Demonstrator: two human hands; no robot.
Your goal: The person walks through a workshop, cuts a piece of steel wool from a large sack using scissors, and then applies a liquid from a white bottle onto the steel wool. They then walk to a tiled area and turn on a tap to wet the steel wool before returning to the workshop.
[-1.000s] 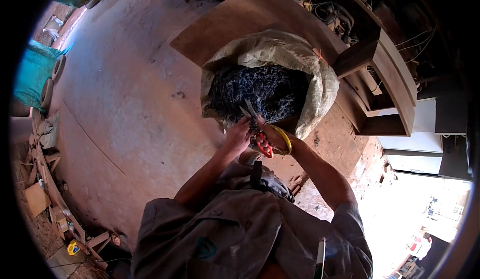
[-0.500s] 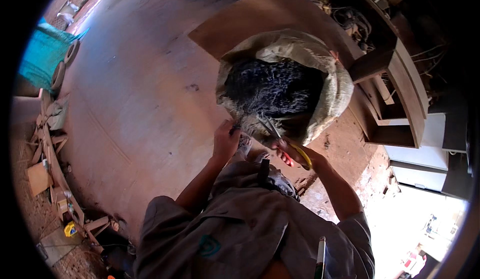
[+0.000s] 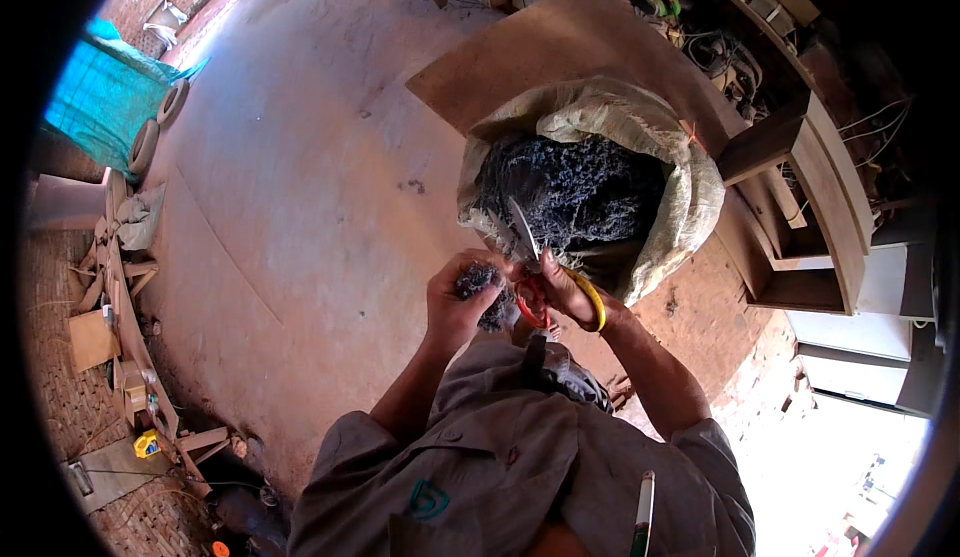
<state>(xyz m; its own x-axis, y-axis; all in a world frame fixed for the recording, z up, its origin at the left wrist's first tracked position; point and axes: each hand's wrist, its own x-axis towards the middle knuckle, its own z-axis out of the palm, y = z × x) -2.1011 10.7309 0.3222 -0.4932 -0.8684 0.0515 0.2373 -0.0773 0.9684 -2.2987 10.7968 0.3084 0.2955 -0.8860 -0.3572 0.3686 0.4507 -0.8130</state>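
My left hand grips a small clump of dark fibrous material in front of my chest. My right hand holds scissors with red and yellow handles, the metal blades pointing up and away, right beside the clump. Just beyond both hands stands a wide-open woven sack filled with the same dark tangled fibre. The two hands are nearly touching. Below them I see my grey shirt, with a pen in its pocket.
A brown board lies under and behind the sack. A wooden shelf unit stands to the right. Cables and tools clutter the far edge. A blue net and wooden scraps line the left side of the reddish floor.
The view has shifted, so the sack now sits further right. My hands have come closer together, the left hand now holding a clump beside the scissors.
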